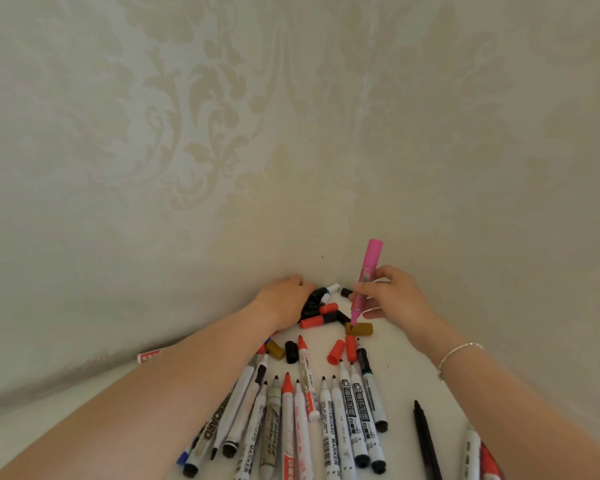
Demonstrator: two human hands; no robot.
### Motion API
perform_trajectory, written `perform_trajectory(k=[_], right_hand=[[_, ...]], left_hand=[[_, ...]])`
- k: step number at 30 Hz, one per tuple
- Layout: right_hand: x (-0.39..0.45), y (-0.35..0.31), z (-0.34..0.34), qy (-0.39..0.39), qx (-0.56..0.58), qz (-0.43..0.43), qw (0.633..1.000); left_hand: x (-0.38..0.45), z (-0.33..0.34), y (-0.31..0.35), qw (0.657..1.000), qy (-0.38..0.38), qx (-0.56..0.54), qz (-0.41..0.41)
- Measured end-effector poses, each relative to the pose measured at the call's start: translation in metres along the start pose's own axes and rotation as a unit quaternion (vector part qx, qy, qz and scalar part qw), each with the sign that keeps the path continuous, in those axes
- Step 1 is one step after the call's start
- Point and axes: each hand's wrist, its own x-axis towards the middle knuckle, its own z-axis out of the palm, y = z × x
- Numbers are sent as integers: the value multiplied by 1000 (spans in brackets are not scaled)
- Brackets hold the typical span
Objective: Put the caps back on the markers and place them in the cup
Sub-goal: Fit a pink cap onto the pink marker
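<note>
My right hand (392, 296) grips a pink marker (366, 278), held nearly upright with its uncapped tip pointing down just above an olive cap (361, 329). My left hand (284, 299) rests over a heap of loose black and red caps (321, 311) by the wall; its fingers are hidden from me. Several uncapped whiteboard markers (329, 420) lie fanned out on the white table (406, 382) in front of me. No cup is in view.
Two red caps (342, 351), a black cap (291, 351) and another olive cap (275, 349) lie between the heap and the markers. A black pen (426, 441) lies at the right. A red-and-white marker (149, 356) sits by the patterned wall (291, 133).
</note>
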Motion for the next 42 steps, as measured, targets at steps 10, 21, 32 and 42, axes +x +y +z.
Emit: perform_trajectory(k=[10, 21, 32, 42], right_hand=[[1, 3, -1, -7, 3, -8, 1000], [2, 1, 0, 40, 118, -13, 992], [-3, -9, 6, 61, 348, 3, 935], [-10, -14, 10, 70, 326, -32, 942]], left_hand=[[6, -10, 3, 965, 49, 256, 37], [-10, -23, 3, 913, 120, -383, -69], [-41, -46, 26, 582, 24, -802, -136], [-50, -58, 33, 570, 0, -811, -130]])
